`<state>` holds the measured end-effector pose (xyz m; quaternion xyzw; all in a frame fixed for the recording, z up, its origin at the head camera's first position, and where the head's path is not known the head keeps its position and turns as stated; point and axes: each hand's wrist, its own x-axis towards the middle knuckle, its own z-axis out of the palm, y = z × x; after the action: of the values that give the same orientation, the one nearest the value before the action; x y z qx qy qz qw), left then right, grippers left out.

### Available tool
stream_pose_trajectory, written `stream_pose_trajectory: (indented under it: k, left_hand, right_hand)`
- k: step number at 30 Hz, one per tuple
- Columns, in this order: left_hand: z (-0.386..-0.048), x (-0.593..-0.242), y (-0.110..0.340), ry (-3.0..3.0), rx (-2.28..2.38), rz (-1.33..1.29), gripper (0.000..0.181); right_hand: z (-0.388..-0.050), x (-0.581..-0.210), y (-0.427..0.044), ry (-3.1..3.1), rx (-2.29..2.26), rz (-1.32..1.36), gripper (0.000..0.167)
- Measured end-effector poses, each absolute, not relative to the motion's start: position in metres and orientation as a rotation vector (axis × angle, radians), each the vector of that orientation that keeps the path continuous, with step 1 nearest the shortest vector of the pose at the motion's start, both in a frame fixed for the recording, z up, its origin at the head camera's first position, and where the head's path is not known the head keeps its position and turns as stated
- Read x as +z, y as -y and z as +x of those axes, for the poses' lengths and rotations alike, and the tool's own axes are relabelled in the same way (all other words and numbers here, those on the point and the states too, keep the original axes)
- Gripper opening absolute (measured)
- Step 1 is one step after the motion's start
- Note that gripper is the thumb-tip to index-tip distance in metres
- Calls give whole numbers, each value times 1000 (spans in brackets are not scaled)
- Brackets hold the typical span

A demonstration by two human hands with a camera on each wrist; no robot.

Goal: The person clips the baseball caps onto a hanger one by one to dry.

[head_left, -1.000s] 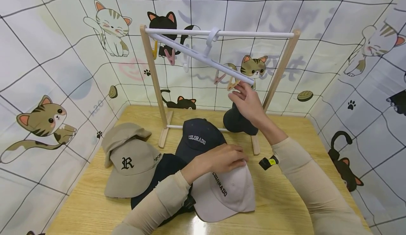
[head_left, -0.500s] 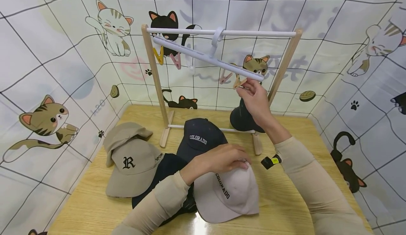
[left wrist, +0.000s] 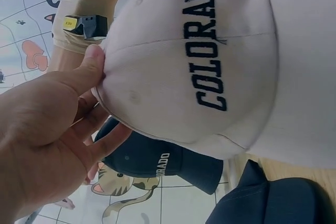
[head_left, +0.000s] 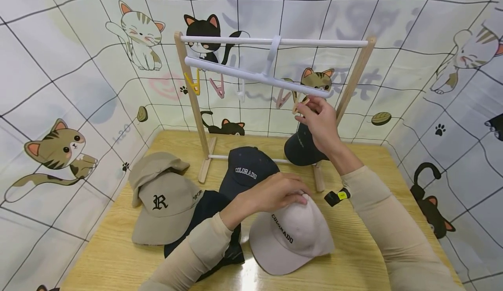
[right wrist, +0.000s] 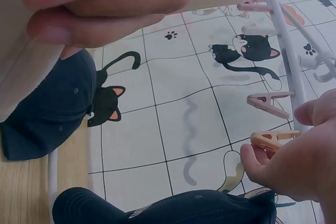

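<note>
My left hand (head_left: 277, 191) pinches the crown of a pale pink cap (head_left: 292, 234) lettered COLORADO; the thumb lies on the outside and the other fingers reach under its edge in the left wrist view. Up at the rack, my right hand (head_left: 323, 123) pinches an orange-yellow clothespin (right wrist: 270, 140) at the right end of a white clip hanger (head_left: 257, 77). The hanger hooks over the rack's top rail and tilts down to the right. Its other clothespins, one being a pink clothespin (right wrist: 270, 102), hold nothing.
A wooden-legged rack (head_left: 192, 99) stands at the back of the table (head_left: 353, 247). Below my right hand is a dark cap (head_left: 300, 147), partly hidden. A navy cap (head_left: 249, 169), beige caps (head_left: 169, 208) and a black cap (head_left: 204, 208) lie at centre and left.
The pink cap has shifted right and turned slightly in my left hand. My right hand has moved right with the clothespin, and the hanger has slid right and tilts less.
</note>
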<state>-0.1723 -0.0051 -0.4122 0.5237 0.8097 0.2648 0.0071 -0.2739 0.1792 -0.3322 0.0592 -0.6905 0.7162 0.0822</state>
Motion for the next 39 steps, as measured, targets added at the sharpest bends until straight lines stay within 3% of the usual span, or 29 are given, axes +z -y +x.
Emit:
stream_pose_trajectory:
  k: [5, 13, 27, 39]
  left_hand:
    - [-172, -408, 9, -2504, 818, 1626, 26]
    - [-172, -409, 13, -2475, 875, 1658, 25]
    - [-173, -410, 24, -2474, 985, 1615, 24]
    - [-174, -415, 30, -2499, 1004, 1617, 25]
  right_hand:
    - [-274, -329, -177, 2093, 2130, 124, 57]
    - [-277, -329, -172, 2112, 2110, 54, 28]
    - [-283, -332, -162, 2144, 1961, -108, 33]
    - [-286, -336, -162, 2020, 2098, -135, 35]
